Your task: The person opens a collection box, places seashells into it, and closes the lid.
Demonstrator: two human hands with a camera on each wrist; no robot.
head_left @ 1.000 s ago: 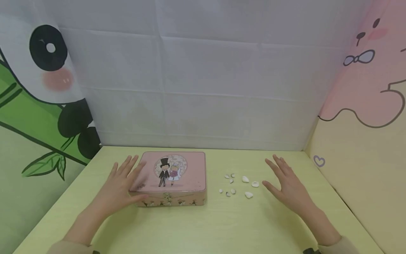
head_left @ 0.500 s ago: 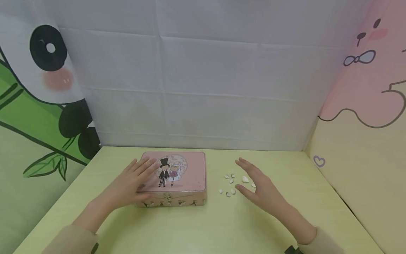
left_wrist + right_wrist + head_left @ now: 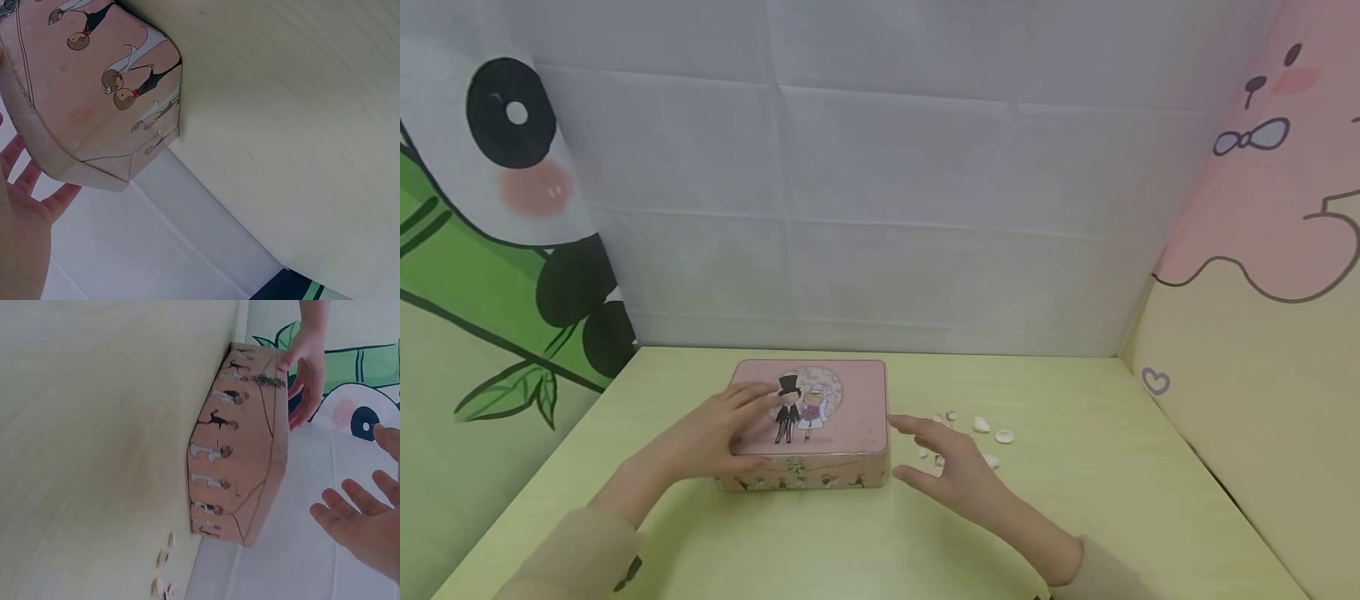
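Note:
A pink tin box (image 3: 850,408) with a bride-and-groom picture on its lid stands closed on the table, a small metal clasp (image 3: 795,467) at its front. My left hand (image 3: 718,429) is over the box's left part, fingers spread above the lid and thumb by the front edge; the right wrist view shows that thumb close to the clasp. Whether the fingers press on the lid I cannot tell. Just off the box's right side is my right hand (image 3: 955,471), fingers extended and holding nothing. It partly covers several small shell-like pieces (image 3: 952,416) behind it.
Larger white shells (image 3: 1004,436) lie on the pale yellow table (image 3: 1120,500) to the right of the box. A white cloth (image 3: 880,275) hangs behind the table. Panels with cartoon animals stand at the left and right.
My right hand has moved left, across in front of the shells, to the box's side. My left hand has shifted right, farther over the lid. The box has stayed in place.

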